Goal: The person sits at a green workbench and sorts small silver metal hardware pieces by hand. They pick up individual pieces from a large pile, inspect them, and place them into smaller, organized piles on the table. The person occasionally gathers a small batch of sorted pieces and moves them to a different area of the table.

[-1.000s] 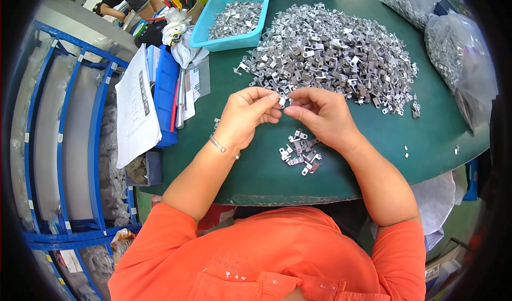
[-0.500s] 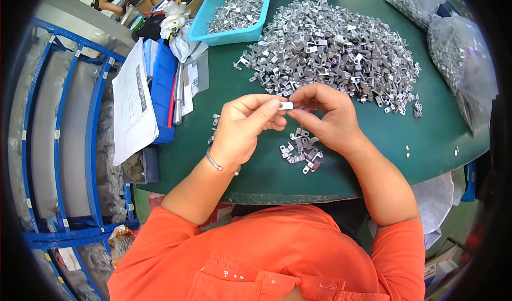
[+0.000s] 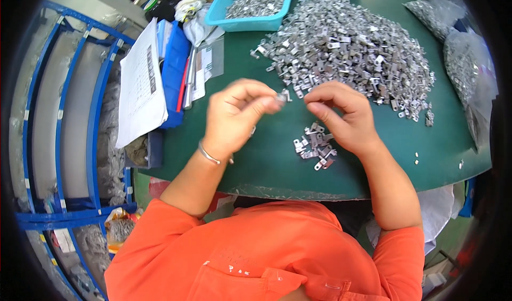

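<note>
Small metal bracket, blurred, centre of frame — pinched in the left hand by thumb and forefinger, seemingly at one end to leave the rest exposed. Right hand: just beside, fingers curled; cannot tell whether they grip anything. Below, bracket cluster, within easy reach. Upper right, bracket heap. Top, turquoise basket — walls containing metal pieces.

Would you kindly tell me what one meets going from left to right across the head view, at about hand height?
Blue rack, paper sheet, thin red stick, left hand, small metal piece at its fingertips, right hand, plastic bag of metal parts.
</note>
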